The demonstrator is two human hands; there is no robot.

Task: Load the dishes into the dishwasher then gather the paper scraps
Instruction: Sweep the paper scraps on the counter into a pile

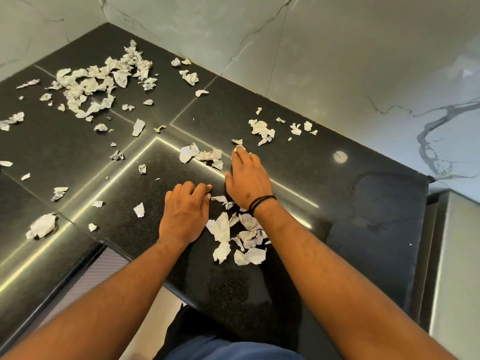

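Observation:
Torn white paper scraps lie scattered over a black granite counter. A small heap of scraps sits between my wrists near the front edge. My left hand rests palm down on the counter, fingers loosely bent, fingertips beside a scrap. My right hand lies flat with straight fingers, its fingertips touching a scrap. A cluster of scraps lies just left of my right hand. A large spread of scraps covers the far left corner. No dishes or dishwasher are in view.
Marble walls close off the counter at the back and right. More scraps lie near the back wall. A crumpled wad sits near the left front edge. A steel surface stands at the right.

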